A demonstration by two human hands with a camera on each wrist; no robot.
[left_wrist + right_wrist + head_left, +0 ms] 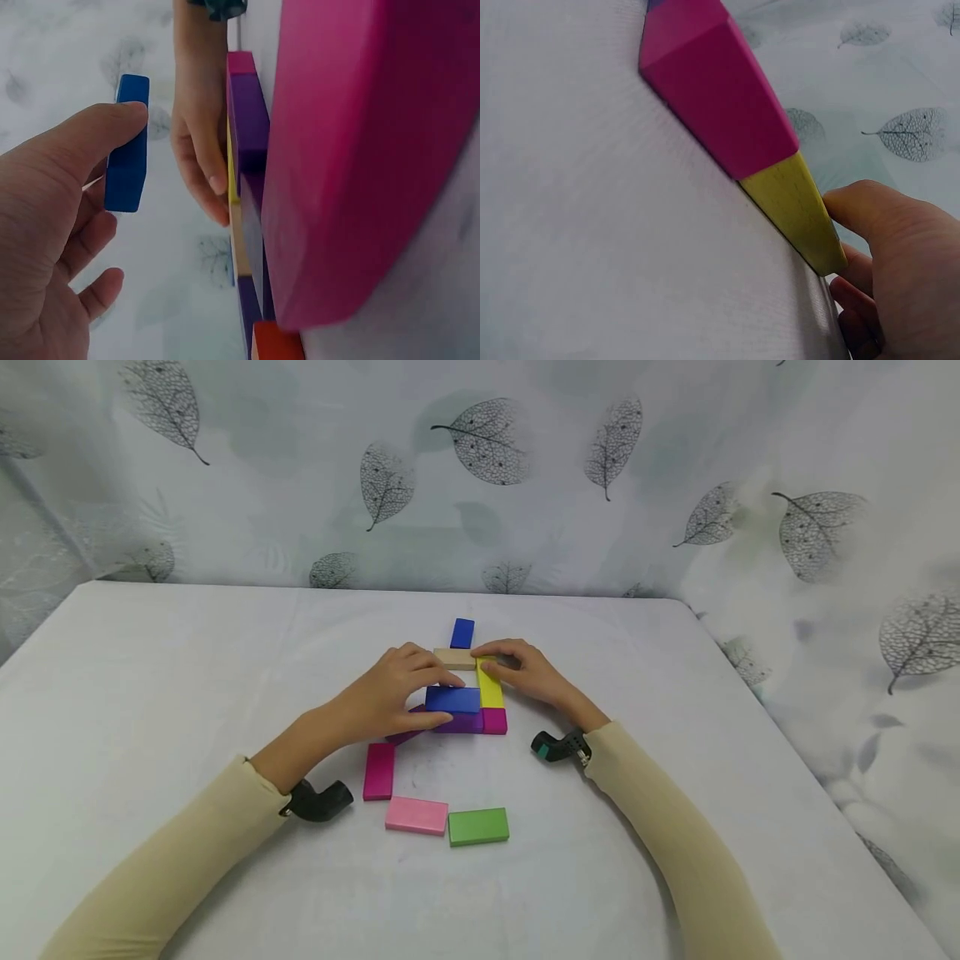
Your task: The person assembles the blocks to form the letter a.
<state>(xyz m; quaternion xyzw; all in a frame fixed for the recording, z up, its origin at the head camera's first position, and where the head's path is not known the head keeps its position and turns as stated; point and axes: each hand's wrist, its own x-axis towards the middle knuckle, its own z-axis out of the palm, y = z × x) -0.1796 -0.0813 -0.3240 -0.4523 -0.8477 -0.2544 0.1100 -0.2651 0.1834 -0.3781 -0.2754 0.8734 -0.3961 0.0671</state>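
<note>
A blue block [453, 699] [129, 150] is pinched between the thumb and fingers of my left hand [390, 693] [52, 195], raised off the table. Below it in the head view lies a purple block [460, 724], with a magenta block [494, 721] [716, 90] at its right end. My right hand [528, 672] [900, 255] rests its fingers at the far end of the yellow block [491, 685] [799, 214], near the tan block [455, 659]. Part of a second purple block [405, 736] shows beneath the left hand.
Another blue block [462, 633] lies beyond the tan one. Nearer the front are a magenta-pink block [378, 772], a light pink block [417, 816] and a green block [478, 827]. The left wrist view shows an orange-red block [277, 341]. A leaf-patterned curtain [300, 468] hangs behind the table.
</note>
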